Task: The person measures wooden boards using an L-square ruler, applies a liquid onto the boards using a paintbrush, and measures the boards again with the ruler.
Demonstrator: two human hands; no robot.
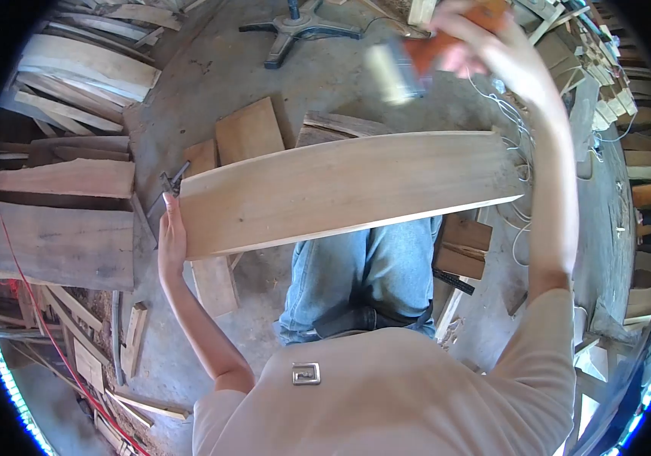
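A long, pale wooden board (348,186) with a curved far edge lies crosswise above my knees. At its left end my left hand (173,228) grips the edge, thumb uppermost, with the other fingers mostly hidden. Raised beyond the board's right end, my right hand (485,42) is closed round the orange-brown handle of a wide brush (424,57). The brush's pale bristles point left and are blurred; they are apart from the board. A small metal clamp-like piece (169,182) sits just past my left thumb.
Stacked planks (52,243) stand at the left, with curved offcuts (86,64) behind. Wood blocks (249,129) lie beyond the board. A dark star-shaped stand base (295,32) rests on the concrete floor. White cord (519,129) trails at the right. A red cable (48,330) runs at lower left.
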